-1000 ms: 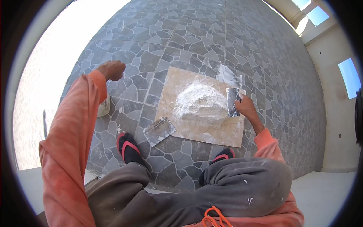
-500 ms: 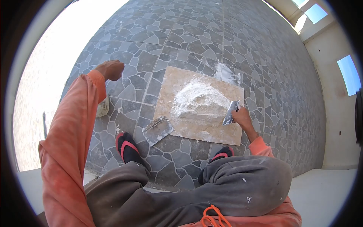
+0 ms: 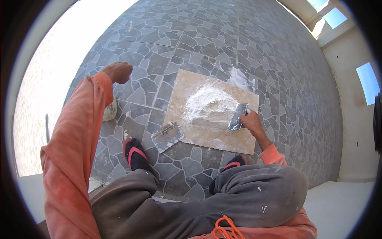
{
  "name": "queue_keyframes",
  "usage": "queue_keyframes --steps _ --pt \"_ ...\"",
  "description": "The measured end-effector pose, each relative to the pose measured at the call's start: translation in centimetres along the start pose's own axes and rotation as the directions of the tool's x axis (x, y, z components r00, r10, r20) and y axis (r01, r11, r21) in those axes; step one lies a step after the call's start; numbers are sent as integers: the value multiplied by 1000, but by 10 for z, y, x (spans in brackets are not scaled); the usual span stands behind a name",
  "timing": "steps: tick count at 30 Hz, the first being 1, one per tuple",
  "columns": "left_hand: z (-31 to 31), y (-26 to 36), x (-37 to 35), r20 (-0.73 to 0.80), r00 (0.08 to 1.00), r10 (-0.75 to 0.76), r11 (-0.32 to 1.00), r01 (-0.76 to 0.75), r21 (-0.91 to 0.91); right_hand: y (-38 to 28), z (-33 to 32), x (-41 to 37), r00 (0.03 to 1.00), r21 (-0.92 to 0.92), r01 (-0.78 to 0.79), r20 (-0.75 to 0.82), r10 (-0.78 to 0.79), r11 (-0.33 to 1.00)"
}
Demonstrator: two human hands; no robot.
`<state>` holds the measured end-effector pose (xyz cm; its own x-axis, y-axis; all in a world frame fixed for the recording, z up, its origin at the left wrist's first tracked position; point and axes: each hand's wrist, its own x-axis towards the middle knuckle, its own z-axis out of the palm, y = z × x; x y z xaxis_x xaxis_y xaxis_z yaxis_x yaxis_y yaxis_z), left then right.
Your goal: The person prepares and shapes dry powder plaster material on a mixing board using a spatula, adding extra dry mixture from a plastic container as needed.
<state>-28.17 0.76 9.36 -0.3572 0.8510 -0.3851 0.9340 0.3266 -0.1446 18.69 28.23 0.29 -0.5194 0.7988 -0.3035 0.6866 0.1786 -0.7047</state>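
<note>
My right hand grips a putty knife, its wide metal blade at the right side of a mound of white powder. The powder is heaped on a beige tile board lying on the floor. A second flat metal blade, smeared with white, lies across the board's lower left corner, touched by neither hand. Out to the left, my left hand hangs above the floor with its fingers curled closed; whatever they may hold is hidden.
Grey stone-patterned tiles cover the floor, with a white smear behind the board. A whitish container is partly hidden by my left sleeve. My feet, in red-strapped sandals, stand near the board. A pale wall rises at right.
The putty knife has moved slightly left and tilted, its blade now further over the powder's right edge. My left hand looks nearly unchanged; the whole view has shifted slightly.
</note>
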Motion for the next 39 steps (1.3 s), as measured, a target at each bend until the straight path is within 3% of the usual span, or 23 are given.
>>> queue_keyframes --steps 12,18,24,27,33,39 --pt "-4 5 -3 2 999 -41 999 41 -4 -42 11 2 994 -145 76 92 -63 987" --pt "-3 2 -4 8 1000 -21 1000 21 -13 -63 24 5 965 -318 259 118 -233 912" --pt "0 -1 -2 16 1000 -6 1000 6 -5 -105 23 -10 949 -459 316 166 -270 830" --pt "2 -2 0 11 1000 -4 1000 4 -7 -112 24 -18 934 -431 358 182 -309 828" --pt "7 -4 0 8 1000 -14 1000 14 -19 -106 17 -47 981 -96 186 82 -178 978" --pt "4 -2 -4 27 1000 -16 1000 15 10 -77 -7 -46 980 89 118 151 -131 989"
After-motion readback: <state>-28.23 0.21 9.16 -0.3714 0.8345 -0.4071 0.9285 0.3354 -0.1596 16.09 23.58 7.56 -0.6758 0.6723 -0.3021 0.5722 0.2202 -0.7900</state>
